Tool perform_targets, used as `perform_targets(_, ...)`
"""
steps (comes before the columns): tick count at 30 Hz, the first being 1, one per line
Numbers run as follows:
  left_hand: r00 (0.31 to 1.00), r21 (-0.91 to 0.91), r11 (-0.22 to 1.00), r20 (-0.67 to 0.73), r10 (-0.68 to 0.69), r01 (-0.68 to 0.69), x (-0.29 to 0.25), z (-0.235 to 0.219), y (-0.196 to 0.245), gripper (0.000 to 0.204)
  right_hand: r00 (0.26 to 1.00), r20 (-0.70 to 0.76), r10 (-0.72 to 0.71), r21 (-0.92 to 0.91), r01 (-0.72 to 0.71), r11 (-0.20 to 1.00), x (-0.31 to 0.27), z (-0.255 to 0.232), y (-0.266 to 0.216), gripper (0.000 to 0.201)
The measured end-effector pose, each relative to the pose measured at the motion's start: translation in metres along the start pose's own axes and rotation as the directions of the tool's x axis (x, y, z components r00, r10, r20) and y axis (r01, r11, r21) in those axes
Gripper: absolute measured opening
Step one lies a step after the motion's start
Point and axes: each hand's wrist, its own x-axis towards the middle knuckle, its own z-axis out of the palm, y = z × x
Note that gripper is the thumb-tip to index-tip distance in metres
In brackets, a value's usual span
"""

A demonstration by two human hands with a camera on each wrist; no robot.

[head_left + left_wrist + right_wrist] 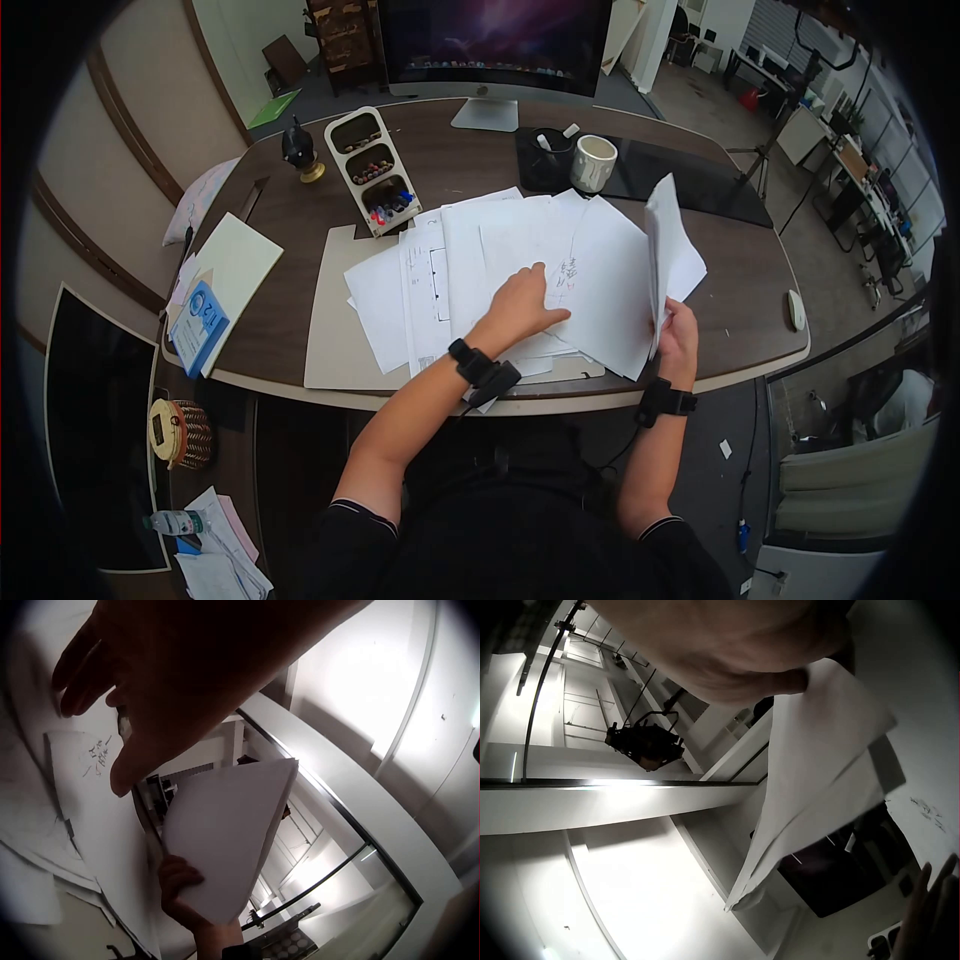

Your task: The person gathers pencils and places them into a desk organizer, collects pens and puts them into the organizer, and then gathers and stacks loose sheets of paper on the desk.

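Observation:
My right hand (pixel 680 335) grips a small stack of white sheets (pixel 662 250) by its lower edge, holding it upright over the right side of the desk. In the left wrist view, the fingers (pixel 178 876) of that hand wrap the edge of the stack (pixel 229 832). My left hand (pixel 520 305) is over the loose papers (pixel 510 235) spread at the desk's middle, thumb apart from the fingers and nothing in its grasp. Its fingertips are close to a sheet with handwritten marks (pixel 565 280). A sheet with a printed diagram (pixel 428 290) lies left of it.
Beneath the papers is a beige desk mat (pixel 330 340). A pen organizer (pixel 372 170), a dark figurine (pixel 299 150), a cup (pixel 594 164) and a black pen holder (pixel 550 150) stand behind. A monitor (pixel 495 50) is at the back, a mouse (pixel 795 310) at right, a blue booklet (pixel 200 325) at left.

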Motion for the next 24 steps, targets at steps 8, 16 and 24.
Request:
perform_targets(8,0.995,0.041,0.994,-0.005,-0.101,0.101,0.026,0.031,-0.013,0.055,0.994,0.101,-0.052,0.033,0.049,0.998,0.0,0.004,0.007,0.035)
perform_targets(16,0.98,0.202,0.962,0.036,-0.196,0.185,0.027,0.027,0.014,0.051,0.991,0.135,-0.023,0.179,-0.002,0.984,0.01,0.0,0.014,0.034)
perform_targets(24,0.991,-0.134,0.984,-0.084,0.109,-0.119,0.051,-0.016,-0.029,0.039,0.977,0.164,-0.134,0.298,0.08,0.951,-0.014,0.013,-0.008,0.031)
